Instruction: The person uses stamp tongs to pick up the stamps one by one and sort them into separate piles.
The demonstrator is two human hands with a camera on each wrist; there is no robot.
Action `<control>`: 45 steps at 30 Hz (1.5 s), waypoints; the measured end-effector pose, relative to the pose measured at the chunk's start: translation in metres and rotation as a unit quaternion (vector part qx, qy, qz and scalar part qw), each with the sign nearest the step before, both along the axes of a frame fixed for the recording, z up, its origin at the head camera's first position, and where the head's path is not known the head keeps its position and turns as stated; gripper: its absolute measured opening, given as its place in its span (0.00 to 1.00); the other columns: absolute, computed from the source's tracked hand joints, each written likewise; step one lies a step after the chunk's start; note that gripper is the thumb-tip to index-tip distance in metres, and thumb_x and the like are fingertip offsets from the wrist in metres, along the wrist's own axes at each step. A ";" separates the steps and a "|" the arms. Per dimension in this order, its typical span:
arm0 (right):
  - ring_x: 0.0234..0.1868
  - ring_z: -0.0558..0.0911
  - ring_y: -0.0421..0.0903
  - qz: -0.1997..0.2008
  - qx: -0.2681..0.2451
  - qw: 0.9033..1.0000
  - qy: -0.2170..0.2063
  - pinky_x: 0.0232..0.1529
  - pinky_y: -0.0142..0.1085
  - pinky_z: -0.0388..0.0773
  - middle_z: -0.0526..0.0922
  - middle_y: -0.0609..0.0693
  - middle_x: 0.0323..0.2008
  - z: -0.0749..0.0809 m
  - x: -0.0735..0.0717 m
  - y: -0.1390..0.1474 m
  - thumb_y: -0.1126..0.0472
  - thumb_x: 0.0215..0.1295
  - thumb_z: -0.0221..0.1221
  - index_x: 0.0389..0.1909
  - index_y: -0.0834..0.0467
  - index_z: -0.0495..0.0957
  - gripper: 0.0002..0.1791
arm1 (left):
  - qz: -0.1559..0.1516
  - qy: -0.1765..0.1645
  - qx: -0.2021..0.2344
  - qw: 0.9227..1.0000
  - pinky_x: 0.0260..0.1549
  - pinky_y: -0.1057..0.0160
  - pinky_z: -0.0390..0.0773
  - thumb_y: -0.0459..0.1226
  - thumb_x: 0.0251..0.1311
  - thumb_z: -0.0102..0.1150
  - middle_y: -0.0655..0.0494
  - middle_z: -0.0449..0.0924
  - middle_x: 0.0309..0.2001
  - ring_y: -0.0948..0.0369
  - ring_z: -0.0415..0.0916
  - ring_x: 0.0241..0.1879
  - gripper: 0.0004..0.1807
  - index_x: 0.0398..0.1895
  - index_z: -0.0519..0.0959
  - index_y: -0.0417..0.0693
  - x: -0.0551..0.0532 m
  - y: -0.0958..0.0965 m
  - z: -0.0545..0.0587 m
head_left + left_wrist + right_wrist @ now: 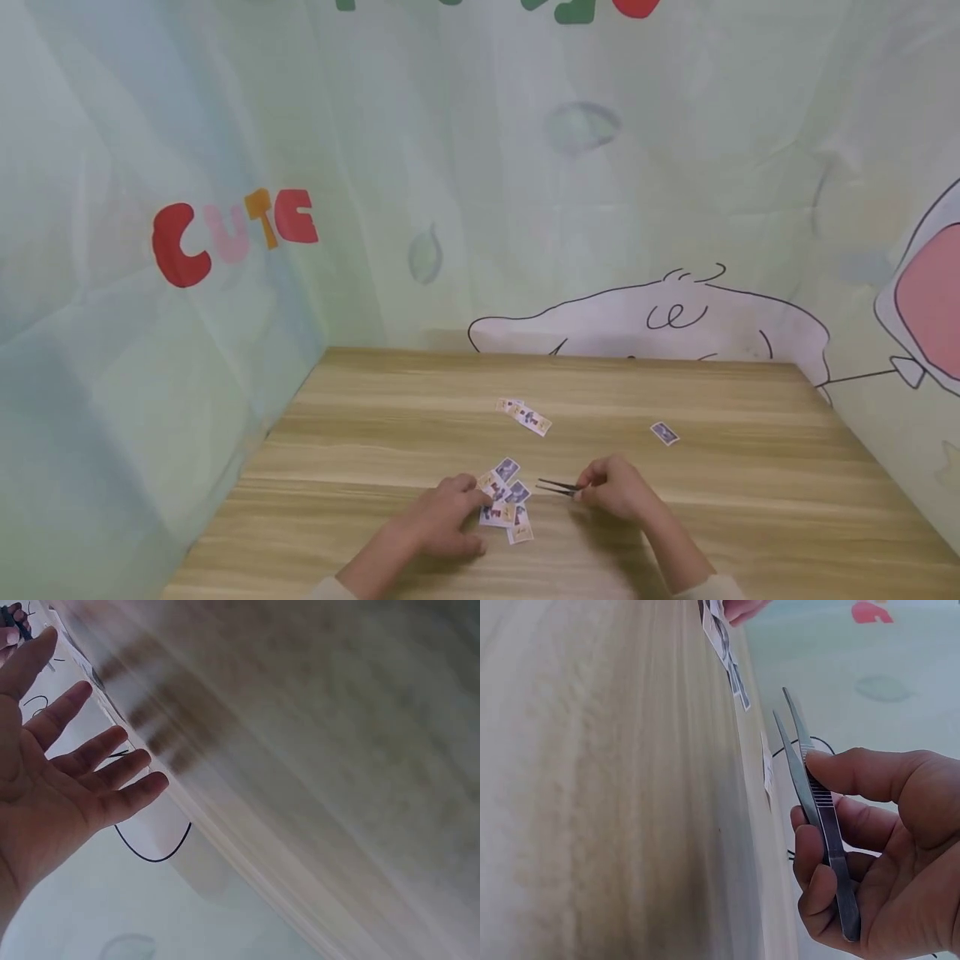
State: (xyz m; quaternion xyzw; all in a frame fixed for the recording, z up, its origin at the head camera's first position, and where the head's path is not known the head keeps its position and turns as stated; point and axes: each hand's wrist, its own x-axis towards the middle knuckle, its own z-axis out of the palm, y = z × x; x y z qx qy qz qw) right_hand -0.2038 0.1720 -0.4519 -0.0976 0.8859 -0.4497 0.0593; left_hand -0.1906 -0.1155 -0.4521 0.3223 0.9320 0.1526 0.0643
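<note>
My right hand (611,490) holds metal tweezers (817,795) between thumb and curled fingers, their two tips apart with nothing between them. In the head view the tweezers' tips point left toward a loose pile of small printed paper stamps (497,512). At the left edge of that pile is my left hand (450,521), its fingertips over or touching the stamps; contact is hard to tell. The left wrist view shows this left hand (67,765) with its fingers spread and fairly straight, gripping nothing.
Farther back on the wooden table (375,417) lies a short overlapping row of stamps (531,419). A single dark stamp (664,433) lies to the right. Printed cloth walls (450,208) rise along the table's back and sides.
</note>
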 end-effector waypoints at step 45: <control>0.22 0.71 0.43 0.088 -0.006 0.996 -0.018 0.26 0.36 0.70 0.76 0.45 0.19 -0.009 0.005 -0.031 0.72 0.45 0.63 0.23 0.63 0.79 0.04 | 0.001 -0.009 -0.004 1.000 0.47 0.58 0.72 0.44 0.41 0.68 0.58 0.70 0.47 0.60 0.66 0.46 0.27 0.51 0.77 0.54 -0.001 -0.004 -0.003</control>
